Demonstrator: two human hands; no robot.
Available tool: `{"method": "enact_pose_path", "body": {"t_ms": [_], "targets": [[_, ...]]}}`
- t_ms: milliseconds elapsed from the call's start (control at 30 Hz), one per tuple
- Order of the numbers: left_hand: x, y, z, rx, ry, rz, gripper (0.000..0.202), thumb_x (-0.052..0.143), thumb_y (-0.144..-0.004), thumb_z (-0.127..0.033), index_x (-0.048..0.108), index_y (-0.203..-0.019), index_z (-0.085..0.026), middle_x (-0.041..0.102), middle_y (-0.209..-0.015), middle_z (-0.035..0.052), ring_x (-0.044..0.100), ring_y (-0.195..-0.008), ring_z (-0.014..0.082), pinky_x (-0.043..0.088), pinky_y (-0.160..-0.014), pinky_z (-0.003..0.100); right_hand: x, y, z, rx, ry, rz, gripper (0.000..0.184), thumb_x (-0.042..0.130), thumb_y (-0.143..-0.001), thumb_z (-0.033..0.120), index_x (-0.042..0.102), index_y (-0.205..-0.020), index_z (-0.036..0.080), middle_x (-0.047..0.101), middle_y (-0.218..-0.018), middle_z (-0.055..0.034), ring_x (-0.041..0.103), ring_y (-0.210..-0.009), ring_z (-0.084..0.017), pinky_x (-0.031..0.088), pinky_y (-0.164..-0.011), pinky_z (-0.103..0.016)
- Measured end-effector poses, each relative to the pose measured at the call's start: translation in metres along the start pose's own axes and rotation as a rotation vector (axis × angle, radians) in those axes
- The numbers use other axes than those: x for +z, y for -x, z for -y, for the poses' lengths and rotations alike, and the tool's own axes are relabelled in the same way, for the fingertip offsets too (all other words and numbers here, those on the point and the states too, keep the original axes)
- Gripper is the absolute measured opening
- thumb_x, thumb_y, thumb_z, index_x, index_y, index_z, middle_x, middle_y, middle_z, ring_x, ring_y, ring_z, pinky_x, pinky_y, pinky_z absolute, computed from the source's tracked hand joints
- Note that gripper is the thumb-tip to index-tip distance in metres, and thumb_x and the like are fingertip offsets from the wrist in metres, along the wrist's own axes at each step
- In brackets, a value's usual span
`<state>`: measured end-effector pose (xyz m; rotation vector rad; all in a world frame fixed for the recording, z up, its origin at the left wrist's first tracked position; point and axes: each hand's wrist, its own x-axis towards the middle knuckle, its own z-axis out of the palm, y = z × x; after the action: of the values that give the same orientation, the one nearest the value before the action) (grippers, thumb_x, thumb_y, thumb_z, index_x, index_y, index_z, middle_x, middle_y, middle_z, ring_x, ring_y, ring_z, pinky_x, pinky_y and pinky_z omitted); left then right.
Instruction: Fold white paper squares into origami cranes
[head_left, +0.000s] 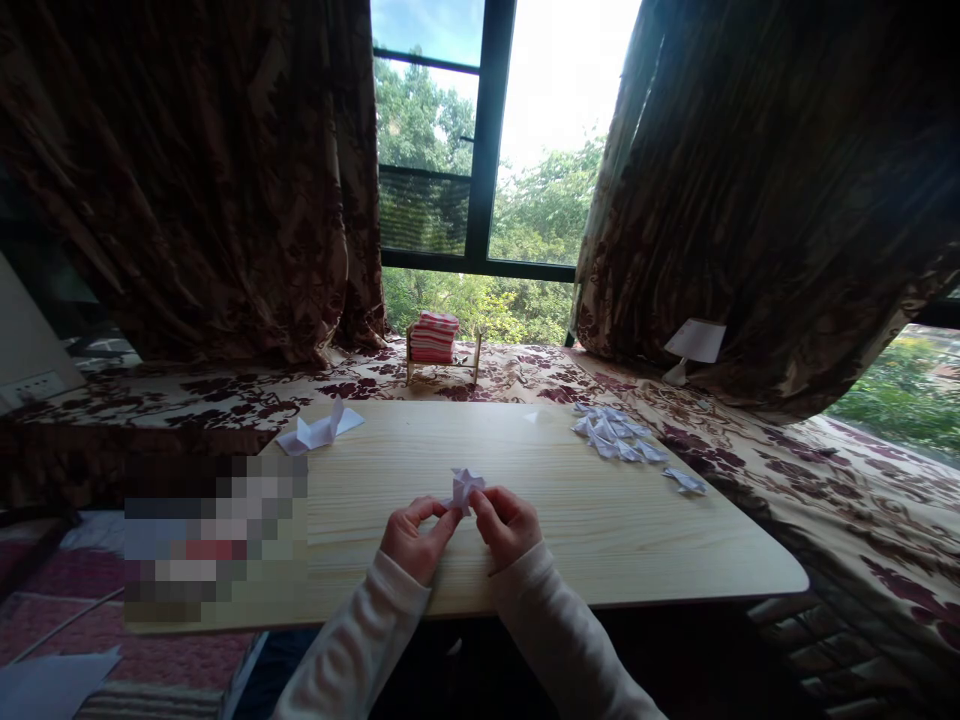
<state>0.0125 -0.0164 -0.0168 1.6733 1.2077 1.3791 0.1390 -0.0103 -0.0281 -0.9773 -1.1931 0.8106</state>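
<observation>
"How does the grip stand?"

"Left grip [416, 537] and right grip [512, 522] are both pinched closed on a small folded paper [466, 487], between them over the tabletop [375, 540]."

"Which step is that?"

"Shaping its folds, I'd judge, though the lower creases are hard to make out. The next move calls for a light, steady pinch so the points don't crumple."

"And farther out?"

"Folded pieces [611, 436] heaped towards the far right, creased paper [319, 432] at the far left."

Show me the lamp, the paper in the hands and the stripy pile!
Lamp [697, 341], head view: on its pale shade.
Held paper [466, 486], head view: on its folds.
Stripy pile [433, 341], head view: on its front.
</observation>
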Motion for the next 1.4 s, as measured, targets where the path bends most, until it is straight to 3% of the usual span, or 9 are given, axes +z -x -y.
{"method": "enact_pose_path", "body": {"t_ms": [167,333,767,1000,1267,1400], "targets": [[-0.001,0.000,-0.004,-0.004,-0.004,0.011,0.019,0.060,-0.069,-0.033,0.067,-0.066,-0.015,0.066,-0.070,0.0039,0.060,-0.073,0.0193,0.043,-0.071,0.027,-0.003,-0.002,-0.002,-0.027,-0.036,-0.044,0.025,0.059,-0.072,0.040,0.060,-0.070,0.015,0.055,-0.052,0.0014,0.047,-0.045,-0.010,0.035,-0.041,-0.021],[-0.001,0.000,-0.005,0.000,0.001,0.040,0.018,0.060,-0.069,-0.032,0.066,-0.064,-0.015,0.066,-0.068,0.0034,0.059,-0.072,0.0185,0.042,-0.071,0.027,0.000,-0.002,-0.005,-0.041,-0.084,-0.037,0.022,0.061,-0.070,0.037,0.060,-0.069,0.015,0.061,-0.059,-0.0013,0.052,-0.052,-0.012,0.042,-0.050,-0.024],[-0.001,-0.001,-0.005,0.014,0.012,0.040,0.021,0.058,-0.071,-0.033,0.067,-0.066,-0.015,0.062,-0.066,0.0017,0.056,-0.072,0.0172,0.042,-0.069,0.025,-0.001,-0.003,-0.008,-0.029,-0.088,0.027,0.022,0.064,-0.069,0.036,0.061,-0.063,0.016,0.061,-0.056,-0.0007,0.054,-0.052,-0.013,0.044,-0.051,-0.025],[0.000,0.000,-0.005,0.059,-0.019,0.027,0.018,0.060,-0.069,-0.030,0.061,-0.057,-0.016,0.058,-0.060,-0.0005,0.054,-0.066,0.0153,0.041,-0.067,0.025,-0.002,-0.002,-0.002,-0.007,-0.069,0.078,0.023,0.065,-0.066,0.037,0.061,-0.059,0.015,0.062,-0.054,-0.0014,0.054,-0.049,-0.013,0.044,-0.049,-0.026],[0.001,0.001,-0.004,0.100,-0.048,0.049,0.019,0.057,-0.071,-0.028,0.063,-0.058,-0.016,0.059,-0.061,0.0014,0.054,-0.066,0.0159,0.042,-0.066,0.026,-0.002,0.000,0.004,-0.028,-0.033,0.090,0.026,0.064,-0.066,0.035,0.054,-0.052,0.016,0.051,-0.046,0.0030,0.043,-0.044,-0.009,0.036,-0.043,-0.022],[0.002,0.000,-0.004,0.090,-0.069,0.028,0.018,0.058,-0.070,-0.028,0.062,-0.057,-0.017,0.059,-0.058,-0.0002,0.054,-0.065,0.0149,0.041,-0.064,0.024,-0.003,0.000,0.001,-0.033,-0.020,0.079,0.024,0.063,-0.067,0.036,0.057,-0.056,0.016,0.056,-0.050,0.0014,0.047,-0.047,-0.011,0.040,-0.047,-0.024]]}}
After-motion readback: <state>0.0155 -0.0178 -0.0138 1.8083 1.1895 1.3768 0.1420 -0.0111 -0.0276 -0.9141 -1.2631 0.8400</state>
